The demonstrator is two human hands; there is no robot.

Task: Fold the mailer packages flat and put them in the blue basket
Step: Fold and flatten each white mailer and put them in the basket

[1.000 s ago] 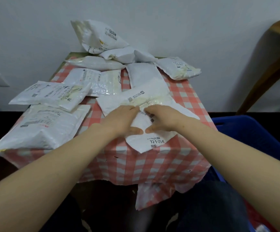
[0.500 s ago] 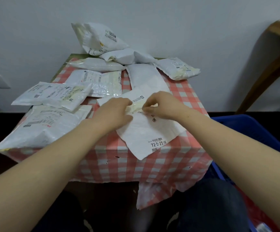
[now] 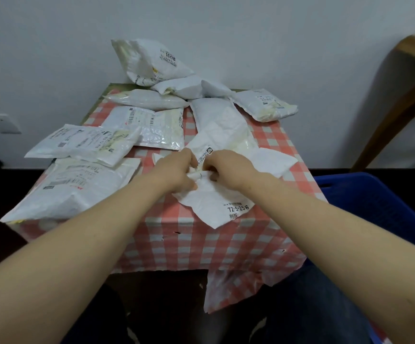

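Both hands are curled onto one crumpled white mailer [image 3: 214, 204] on the checked tablecloth [image 3: 226, 247]: a fold is pinched between left hand [image 3: 176, 170] and right hand [image 3: 228, 167] fingertips. Right of the fingers, the blue basket [image 3: 375, 202] is seen.

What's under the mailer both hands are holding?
The checked tablecloth shows around the mailer gripped by the left hand and right hand. Directly beneath it is covered.
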